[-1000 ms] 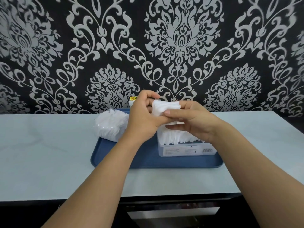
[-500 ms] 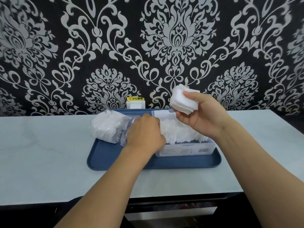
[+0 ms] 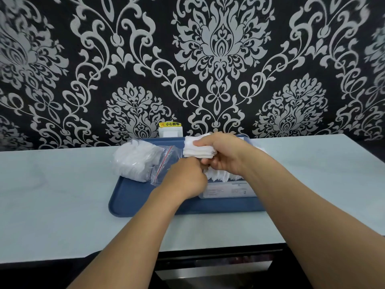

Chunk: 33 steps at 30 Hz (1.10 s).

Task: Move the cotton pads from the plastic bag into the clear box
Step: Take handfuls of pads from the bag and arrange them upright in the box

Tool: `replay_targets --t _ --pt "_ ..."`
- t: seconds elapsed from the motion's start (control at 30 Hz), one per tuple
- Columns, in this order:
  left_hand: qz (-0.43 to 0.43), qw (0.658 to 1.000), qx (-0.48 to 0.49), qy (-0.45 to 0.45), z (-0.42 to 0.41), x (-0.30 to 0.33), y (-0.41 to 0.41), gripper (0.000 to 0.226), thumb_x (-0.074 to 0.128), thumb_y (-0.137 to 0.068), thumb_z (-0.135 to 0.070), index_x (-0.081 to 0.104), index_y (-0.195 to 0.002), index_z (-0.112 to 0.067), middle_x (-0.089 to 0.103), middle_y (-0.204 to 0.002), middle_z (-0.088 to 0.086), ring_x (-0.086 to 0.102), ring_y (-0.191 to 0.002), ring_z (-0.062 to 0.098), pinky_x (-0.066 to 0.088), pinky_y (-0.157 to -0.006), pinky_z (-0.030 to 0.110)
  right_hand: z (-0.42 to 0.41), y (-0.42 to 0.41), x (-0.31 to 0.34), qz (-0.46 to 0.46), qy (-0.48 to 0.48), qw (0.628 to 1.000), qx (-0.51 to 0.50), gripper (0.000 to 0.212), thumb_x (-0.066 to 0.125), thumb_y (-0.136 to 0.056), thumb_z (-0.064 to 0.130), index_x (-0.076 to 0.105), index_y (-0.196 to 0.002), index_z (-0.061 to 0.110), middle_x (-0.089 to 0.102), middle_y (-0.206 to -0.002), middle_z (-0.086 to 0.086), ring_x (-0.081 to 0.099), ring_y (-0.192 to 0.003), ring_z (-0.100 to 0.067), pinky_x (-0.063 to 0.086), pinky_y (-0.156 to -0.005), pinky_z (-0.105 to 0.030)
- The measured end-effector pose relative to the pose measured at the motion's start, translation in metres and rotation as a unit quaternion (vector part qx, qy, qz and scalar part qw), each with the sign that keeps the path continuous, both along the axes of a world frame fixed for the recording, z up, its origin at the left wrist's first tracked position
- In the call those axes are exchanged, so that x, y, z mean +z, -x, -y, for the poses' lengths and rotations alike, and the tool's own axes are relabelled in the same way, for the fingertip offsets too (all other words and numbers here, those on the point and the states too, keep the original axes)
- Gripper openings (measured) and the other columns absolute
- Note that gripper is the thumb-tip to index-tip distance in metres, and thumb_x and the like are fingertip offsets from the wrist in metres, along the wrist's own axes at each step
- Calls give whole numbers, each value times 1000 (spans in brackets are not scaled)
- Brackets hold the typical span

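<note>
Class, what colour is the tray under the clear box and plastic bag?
Dark blue; the tray shows best in the head view, the only view given.

Both forearms reach forward and meet, the right hand (image 3: 224, 153) curled around a pad stack (image 3: 196, 150), the left hand (image 3: 187, 177) knuckles-up just below it.

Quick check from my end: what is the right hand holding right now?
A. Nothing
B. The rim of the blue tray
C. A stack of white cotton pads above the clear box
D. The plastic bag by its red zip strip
C: the right hand grips a stack of cotton pads over the clear box, while the plastic bag lies to the left on the blue tray.
</note>
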State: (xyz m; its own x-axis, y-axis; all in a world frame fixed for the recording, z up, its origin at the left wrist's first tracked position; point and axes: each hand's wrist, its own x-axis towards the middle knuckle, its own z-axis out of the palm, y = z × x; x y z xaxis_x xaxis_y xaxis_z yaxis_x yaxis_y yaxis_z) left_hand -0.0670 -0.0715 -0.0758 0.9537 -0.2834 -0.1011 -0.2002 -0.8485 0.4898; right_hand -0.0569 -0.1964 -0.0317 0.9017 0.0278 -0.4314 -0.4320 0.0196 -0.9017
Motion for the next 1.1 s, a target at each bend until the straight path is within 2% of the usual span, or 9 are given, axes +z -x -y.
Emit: replay_targets --t 0.17,0.3,0.4,0.53,0.7,0.77,0.87,0.97,1.1 --pt "-34 999 -21 9 -1 4 4 40 48 -93 -11 71 -120 -29 67 -124 12 62 -111 33 51 -89 36 5 -4 -2 8 154 988 22 26 71 -90 15 67 -109 -4 74 -77 -18 61 -42 -15 40 -35 -18" --pt "-3 999 -2 40 -5 6 6 37 51 -90 -10 81 -85 -29 67 -78 2 61 -85 28 59 -79 41 11 -5 0 -1 228 972 55 26 71 -91 15 66 -108 -4 77 -85 -21 68 -52 -19 38 -35 -18" --pt "18 998 6 52 -8 6 7 38 54 -84 -8 80 -68 -32 61 -60 -7 67 -83 27 61 -76 44 17 -5 3 6 287 956 62 22 76 -85 8 63 -99 -2 70 -68 -16 65 -46 -18 35 -37 -19" --pt "52 997 3 51 -6 4 9 31 58 -81 -13 80 -70 -32 66 -68 -6 67 -77 26 60 -73 41 4 -1 0 26 443 892 83 28 76 -73 6 51 -61 10 57 -41 -5 49 -29 -12 34 -36 -14" --pt "71 996 12 48 -3 0 12 21 60 -83 -14 71 -69 -25 67 -74 -1 68 -77 25 60 -73 44 -15 -1 -11 119 577 807 42 24 59 -82 13 39 -70 14 51 -71 -2 57 -74 -25 42 -60 -29" --pt "80 996 9 49 -3 1 13 28 62 -83 -10 63 -63 -30 61 -70 -8 67 -77 22 59 -73 40 -12 -1 -8 104 568 813 71 24 61 -81 12 41 -68 14 56 -65 -2 57 -67 -23 44 -61 -29" --pt "83 995 10 56 -4 2 14 28 63 -81 -6 56 -65 -29 59 -72 -8 65 -81 22 55 -69 36 -1 0 4 36 471 866 161 25 66 -80 10 51 -61 8 62 -47 -8 54 -39 -18 46 -50 -24" --pt "66 997 7 48 -2 4 14 20 61 -79 -9 48 -74 -23 62 -82 1 61 -84 26 49 -66 36 5 1 9 8 402 897 181 27 60 -95 20 63 -77 0 68 -63 -18 61 -45 -22 54 -53 -25" --pt "46 997 0 55 0 7 14 13 61 -82 -14 49 -85 -20 63 -90 4 60 -90 30 49 -69 38 -9 1 -5 56 486 866 99 31 60 -94 7 47 -66 5 56 -37 -5 58 -42 -18 43 -40 -23"
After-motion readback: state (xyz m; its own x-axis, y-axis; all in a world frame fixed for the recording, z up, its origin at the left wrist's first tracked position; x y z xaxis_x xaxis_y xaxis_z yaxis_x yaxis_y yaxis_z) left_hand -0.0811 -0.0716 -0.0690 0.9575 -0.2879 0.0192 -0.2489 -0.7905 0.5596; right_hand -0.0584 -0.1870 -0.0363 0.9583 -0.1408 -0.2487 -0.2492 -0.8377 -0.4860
